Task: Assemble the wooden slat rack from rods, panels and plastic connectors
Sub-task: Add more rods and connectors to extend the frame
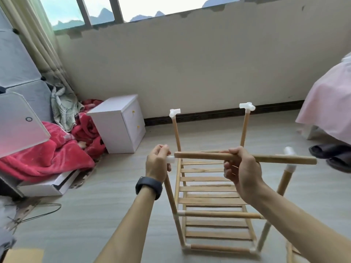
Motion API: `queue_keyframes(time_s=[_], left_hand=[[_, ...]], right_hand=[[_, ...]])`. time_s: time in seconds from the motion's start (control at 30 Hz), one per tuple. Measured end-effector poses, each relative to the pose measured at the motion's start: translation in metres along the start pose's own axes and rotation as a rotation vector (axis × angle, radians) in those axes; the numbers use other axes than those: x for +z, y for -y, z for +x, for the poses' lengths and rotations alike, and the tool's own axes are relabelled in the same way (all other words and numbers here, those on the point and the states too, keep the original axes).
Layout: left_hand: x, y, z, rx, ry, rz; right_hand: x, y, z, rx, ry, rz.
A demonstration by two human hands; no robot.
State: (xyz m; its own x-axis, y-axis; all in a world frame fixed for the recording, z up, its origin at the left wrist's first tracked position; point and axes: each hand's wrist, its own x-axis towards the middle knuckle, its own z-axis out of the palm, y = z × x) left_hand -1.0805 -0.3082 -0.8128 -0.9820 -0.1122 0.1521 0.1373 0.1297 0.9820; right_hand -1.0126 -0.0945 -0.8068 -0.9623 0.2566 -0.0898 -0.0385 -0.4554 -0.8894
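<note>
Gripping a rod (199,156) level in right hand (241,171), fingers (228,168) curled round it. Pinching a white connector (170,160) in left hand (156,164) at the rod's nine o'clock tip, over the rack (207,188) on the floor (95,205).

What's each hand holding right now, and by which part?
The right hand grips a loose wooden rod near its middle. The left hand pinches the white plastic connector on top of the near-left upright, around its body.
</note>
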Motion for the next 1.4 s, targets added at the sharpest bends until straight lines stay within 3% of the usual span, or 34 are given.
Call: queue_keyframes(time_s=[0.47, 1.03, 1.4], left_hand=[[0.002, 0.006, 0.001, 0.02, 0.025, -0.072], [0.007, 0.0, -0.001, 0.024, -0.018, -0.005], [0.011, -0.003, -0.003, -0.048, -0.012, -0.091]], right_hand=[[-0.005, -0.012, 0.012, 0.099, -0.001, 0.075], [0.011, -0.002, 0.01, -0.161, 0.031, 0.014], [0.017, 0.005, 0.008, -0.312, 0.037, -0.05]])
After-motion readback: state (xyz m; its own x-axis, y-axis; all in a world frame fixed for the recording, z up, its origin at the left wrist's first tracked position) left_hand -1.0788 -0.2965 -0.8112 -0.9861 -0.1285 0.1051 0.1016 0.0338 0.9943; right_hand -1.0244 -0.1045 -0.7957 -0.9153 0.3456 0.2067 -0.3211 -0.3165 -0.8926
